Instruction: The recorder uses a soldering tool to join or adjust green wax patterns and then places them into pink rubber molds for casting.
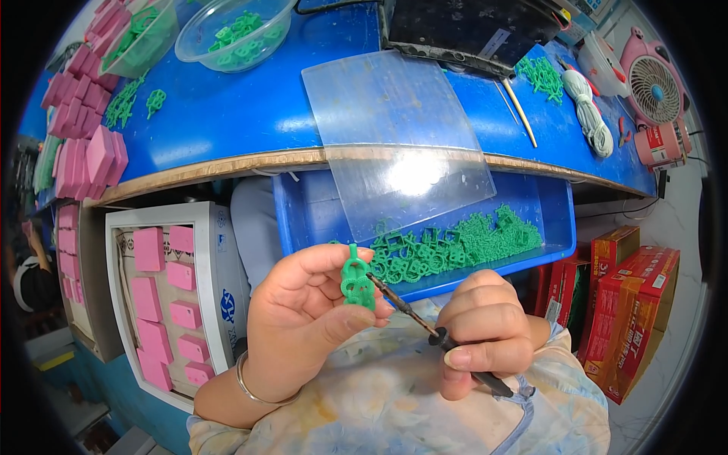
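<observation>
My left hand (pixel 303 318) holds a small upright green piece of joined openwork shapes (pixel 356 292) between thumb and fingers. My right hand (pixel 481 330) is closed round the black handle of a thin pen-like tool (pixel 409 311), whose metal tip lies at the green piece's right side; whether it touches, I cannot tell. Just beyond my hands, a blue tray (pixel 557 212) holds many green openwork pieces (pixel 402 254) and a heap of finer green bits (pixel 516 227). A clear sheet (pixel 379 106) rests across the table edge and over the tray.
Blue table (pixel 250 114) with pink blocks (pixel 98 159), plastic bowls of green pieces (pixel 231 61), black box (pixel 462 30), white cord coil (pixel 588 114) and pink fan (pixel 652 91). Framed panel of pink blocks (pixel 121 220) at left, red boxes (pixel 622 318) at right, another person's arm (pixel 34 250) at far left.
</observation>
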Action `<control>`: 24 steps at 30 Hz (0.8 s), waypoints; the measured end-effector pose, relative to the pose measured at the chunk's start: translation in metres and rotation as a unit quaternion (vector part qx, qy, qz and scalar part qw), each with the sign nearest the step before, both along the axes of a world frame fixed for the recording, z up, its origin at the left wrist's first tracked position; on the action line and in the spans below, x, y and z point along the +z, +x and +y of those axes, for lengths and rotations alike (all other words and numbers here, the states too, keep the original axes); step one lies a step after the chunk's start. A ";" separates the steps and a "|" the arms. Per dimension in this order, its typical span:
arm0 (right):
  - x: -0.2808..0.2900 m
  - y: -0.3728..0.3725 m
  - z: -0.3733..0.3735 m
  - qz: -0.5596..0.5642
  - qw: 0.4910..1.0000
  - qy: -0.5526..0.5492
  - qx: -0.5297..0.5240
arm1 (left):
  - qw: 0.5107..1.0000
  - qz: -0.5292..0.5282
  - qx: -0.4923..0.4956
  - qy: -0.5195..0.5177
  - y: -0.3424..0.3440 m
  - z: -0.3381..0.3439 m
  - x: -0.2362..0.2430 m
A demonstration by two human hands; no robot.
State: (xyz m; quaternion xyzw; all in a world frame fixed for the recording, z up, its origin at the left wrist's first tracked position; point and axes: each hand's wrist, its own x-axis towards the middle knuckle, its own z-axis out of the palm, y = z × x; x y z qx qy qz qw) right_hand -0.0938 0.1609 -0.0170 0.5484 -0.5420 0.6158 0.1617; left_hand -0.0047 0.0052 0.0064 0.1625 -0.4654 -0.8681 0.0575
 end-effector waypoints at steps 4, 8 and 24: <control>-0.002 0.002 -0.001 -0.005 0.999 -0.050 -0.012 | 1.000 0.001 -0.003 0.003 0.001 0.000 0.001; -0.005 0.004 -0.004 -0.022 0.995 -0.100 -0.019 | 1.000 0.005 -0.012 -0.025 0.000 -0.001 -0.001; 0.003 -0.014 -0.007 -0.037 0.980 0.177 -0.079 | 0.979 0.033 -0.158 -0.128 0.003 -0.011 -0.005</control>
